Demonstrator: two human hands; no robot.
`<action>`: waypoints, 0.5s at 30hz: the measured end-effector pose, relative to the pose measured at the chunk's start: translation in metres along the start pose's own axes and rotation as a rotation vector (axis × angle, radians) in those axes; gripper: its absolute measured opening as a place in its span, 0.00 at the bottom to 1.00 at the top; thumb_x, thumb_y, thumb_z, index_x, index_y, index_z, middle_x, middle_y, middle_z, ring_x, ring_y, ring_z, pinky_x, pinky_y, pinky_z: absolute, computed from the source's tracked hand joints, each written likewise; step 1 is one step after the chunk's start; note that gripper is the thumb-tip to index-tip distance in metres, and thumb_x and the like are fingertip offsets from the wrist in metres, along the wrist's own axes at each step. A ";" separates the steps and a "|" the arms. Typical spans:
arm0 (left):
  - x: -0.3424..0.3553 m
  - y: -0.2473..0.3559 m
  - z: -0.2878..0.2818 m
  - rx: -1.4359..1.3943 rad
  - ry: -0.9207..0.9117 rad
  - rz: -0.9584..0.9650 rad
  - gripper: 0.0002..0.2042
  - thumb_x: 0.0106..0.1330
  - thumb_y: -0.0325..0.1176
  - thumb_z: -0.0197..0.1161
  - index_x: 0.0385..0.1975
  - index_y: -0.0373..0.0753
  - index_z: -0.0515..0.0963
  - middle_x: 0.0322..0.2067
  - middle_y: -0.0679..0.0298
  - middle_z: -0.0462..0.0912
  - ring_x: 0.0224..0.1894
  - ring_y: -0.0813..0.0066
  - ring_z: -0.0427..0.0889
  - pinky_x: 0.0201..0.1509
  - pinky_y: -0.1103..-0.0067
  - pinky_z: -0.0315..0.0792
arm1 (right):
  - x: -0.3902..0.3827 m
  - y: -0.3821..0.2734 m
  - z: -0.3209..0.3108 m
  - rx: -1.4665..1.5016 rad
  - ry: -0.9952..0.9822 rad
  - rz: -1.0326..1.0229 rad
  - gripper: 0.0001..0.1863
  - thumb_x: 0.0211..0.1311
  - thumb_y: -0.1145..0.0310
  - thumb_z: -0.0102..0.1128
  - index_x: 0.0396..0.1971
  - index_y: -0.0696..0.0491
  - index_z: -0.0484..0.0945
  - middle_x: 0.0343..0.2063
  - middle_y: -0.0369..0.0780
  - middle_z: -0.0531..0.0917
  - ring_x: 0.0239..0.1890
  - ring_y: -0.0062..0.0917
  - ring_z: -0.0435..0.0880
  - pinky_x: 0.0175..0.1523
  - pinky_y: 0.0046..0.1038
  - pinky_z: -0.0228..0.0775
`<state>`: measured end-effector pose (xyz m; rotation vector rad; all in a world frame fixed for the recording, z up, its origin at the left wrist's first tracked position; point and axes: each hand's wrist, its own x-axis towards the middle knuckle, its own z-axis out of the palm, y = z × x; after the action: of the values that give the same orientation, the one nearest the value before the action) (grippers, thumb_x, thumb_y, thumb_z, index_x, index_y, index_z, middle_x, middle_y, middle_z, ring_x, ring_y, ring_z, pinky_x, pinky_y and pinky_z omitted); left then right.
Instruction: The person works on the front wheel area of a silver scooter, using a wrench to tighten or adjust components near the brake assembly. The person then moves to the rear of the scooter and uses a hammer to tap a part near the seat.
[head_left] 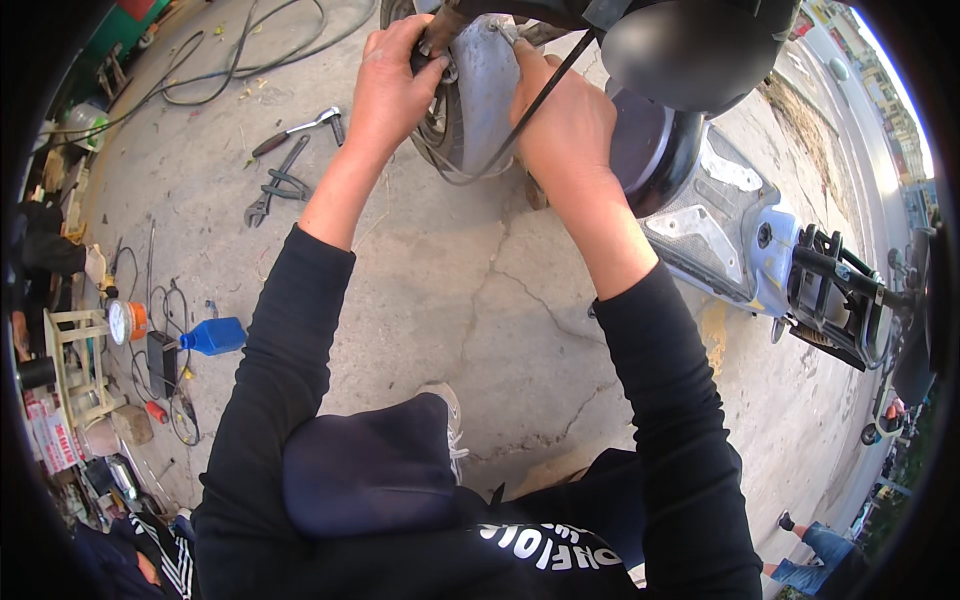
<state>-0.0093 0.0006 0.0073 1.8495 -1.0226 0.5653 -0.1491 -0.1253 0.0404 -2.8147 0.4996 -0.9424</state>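
Head view: cracked concrete (pixel 500 350) stretches toward a street (pixel 850 100) at right, with a ratchet (pixel 298 128) and hose (pixel 228 73) at left; at top centre, beside the scooter (pixel 770 245), sits a dark-tyred wheel (pixel 453 120) under a scuffed grey mudguard (pixel 487 100), the left hand (pixel 392 85) curling its fingers round a dark fitting (pixel 428 45), the right hand's (pixel 570 120) fingers narrow by the mudguard, their hold unclear
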 end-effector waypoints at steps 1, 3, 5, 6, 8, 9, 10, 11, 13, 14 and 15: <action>0.000 0.000 0.000 -0.005 0.004 0.003 0.22 0.54 0.25 0.68 0.51 0.40 0.76 0.43 0.60 0.81 0.48 0.57 0.74 0.55 0.69 0.70 | -0.003 0.000 0.000 0.025 0.018 -0.007 0.18 0.61 0.70 0.52 0.52 0.47 0.79 0.34 0.42 0.85 0.35 0.41 0.86 0.36 0.42 0.77; 0.000 -0.001 0.000 -0.004 0.010 0.001 0.22 0.54 0.26 0.68 0.51 0.40 0.76 0.43 0.60 0.81 0.48 0.57 0.74 0.56 0.69 0.70 | 0.000 -0.002 0.002 0.026 0.005 -0.005 0.19 0.61 0.70 0.52 0.52 0.48 0.78 0.35 0.42 0.85 0.34 0.42 0.86 0.36 0.42 0.77; 0.000 0.002 0.001 -0.003 0.004 -0.008 0.22 0.54 0.26 0.67 0.51 0.39 0.75 0.43 0.60 0.81 0.48 0.57 0.74 0.56 0.69 0.70 | 0.002 -0.001 0.006 0.016 0.051 -0.042 0.18 0.59 0.71 0.54 0.49 0.52 0.77 0.33 0.43 0.84 0.31 0.41 0.86 0.33 0.40 0.77; 0.000 0.004 0.001 0.002 -0.002 -0.017 0.22 0.54 0.26 0.67 0.51 0.39 0.75 0.43 0.60 0.81 0.48 0.56 0.74 0.55 0.69 0.70 | 0.002 0.001 0.011 0.007 0.102 -0.085 0.16 0.56 0.71 0.55 0.46 0.55 0.77 0.31 0.44 0.84 0.29 0.40 0.86 0.29 0.39 0.77; 0.000 0.001 0.000 0.005 0.002 -0.018 0.22 0.54 0.26 0.67 0.51 0.39 0.75 0.42 0.60 0.81 0.47 0.56 0.74 0.55 0.68 0.70 | 0.001 -0.006 0.013 0.013 0.137 -0.120 0.15 0.54 0.72 0.57 0.42 0.59 0.76 0.29 0.45 0.83 0.26 0.40 0.87 0.26 0.37 0.77; -0.001 -0.001 0.000 -0.001 0.008 -0.009 0.22 0.54 0.26 0.67 0.51 0.39 0.75 0.42 0.60 0.81 0.47 0.56 0.74 0.55 0.68 0.70 | -0.004 -0.009 0.012 0.024 0.121 -0.108 0.14 0.54 0.72 0.56 0.41 0.59 0.76 0.29 0.46 0.83 0.26 0.40 0.87 0.26 0.37 0.77; -0.001 0.001 0.000 -0.009 0.015 0.000 0.22 0.54 0.26 0.67 0.51 0.39 0.75 0.42 0.60 0.81 0.47 0.56 0.74 0.54 0.68 0.70 | -0.008 -0.011 0.011 0.032 0.103 -0.097 0.14 0.53 0.72 0.56 0.41 0.60 0.76 0.29 0.46 0.83 0.26 0.41 0.86 0.27 0.38 0.77; 0.000 0.003 0.000 0.004 0.011 -0.001 0.22 0.54 0.26 0.67 0.51 0.39 0.75 0.42 0.60 0.81 0.47 0.56 0.74 0.54 0.68 0.70 | -0.004 -0.012 0.012 0.029 0.105 -0.101 0.14 0.53 0.72 0.56 0.40 0.60 0.76 0.28 0.47 0.83 0.26 0.41 0.86 0.27 0.38 0.77; 0.002 0.006 -0.001 0.026 -0.001 -0.002 0.22 0.54 0.26 0.67 0.51 0.39 0.75 0.42 0.60 0.81 0.47 0.55 0.74 0.54 0.67 0.70 | 0.007 -0.012 0.012 0.020 0.108 -0.104 0.13 0.53 0.72 0.56 0.38 0.61 0.76 0.27 0.48 0.82 0.26 0.42 0.86 0.27 0.38 0.77; 0.002 0.005 0.000 0.021 -0.001 -0.004 0.22 0.54 0.26 0.67 0.51 0.39 0.75 0.42 0.60 0.81 0.47 0.55 0.74 0.54 0.67 0.70 | 0.007 -0.013 0.011 0.000 0.082 -0.096 0.13 0.53 0.72 0.56 0.38 0.62 0.77 0.26 0.48 0.82 0.26 0.43 0.86 0.28 0.38 0.78; 0.001 0.005 0.001 0.015 -0.002 -0.005 0.21 0.54 0.26 0.67 0.51 0.39 0.75 0.42 0.60 0.81 0.47 0.55 0.74 0.54 0.67 0.70 | 0.006 -0.014 0.008 -0.021 0.057 -0.087 0.13 0.53 0.71 0.56 0.37 0.62 0.77 0.26 0.49 0.82 0.26 0.43 0.86 0.28 0.38 0.78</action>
<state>-0.0127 -0.0020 0.0100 1.8655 -1.0176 0.5692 -0.1357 -0.1139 0.0408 -2.8560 0.3982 -1.0430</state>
